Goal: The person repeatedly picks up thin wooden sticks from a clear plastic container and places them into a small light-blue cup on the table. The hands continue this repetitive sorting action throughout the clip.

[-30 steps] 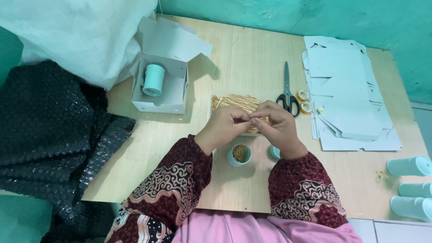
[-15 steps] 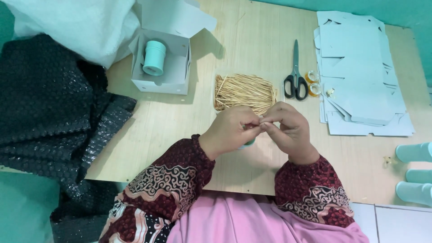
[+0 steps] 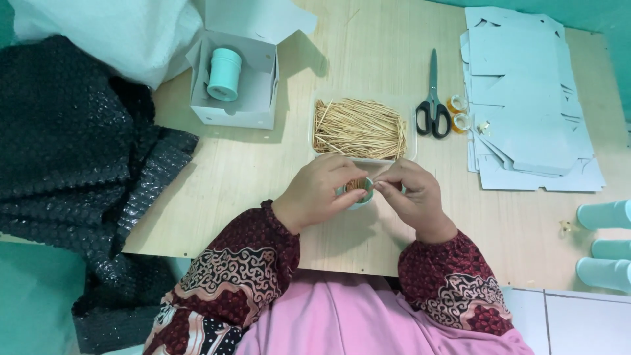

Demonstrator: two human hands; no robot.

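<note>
Hands cupped around small container

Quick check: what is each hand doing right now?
Left hand: closed around the small mint container, holding it.
Right hand: fingertips pinched at the container's mouth; what they hold cannot be told.

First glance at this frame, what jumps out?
Centre of the wooden table: the left hand and right hand meet over a small mint container with thin sticks in it. Just behind lies a clear tray of wooden sticks. An open white box holding a mint cylinder sits far left, and black scissors lie beside flat white cartons on the right.
</note>
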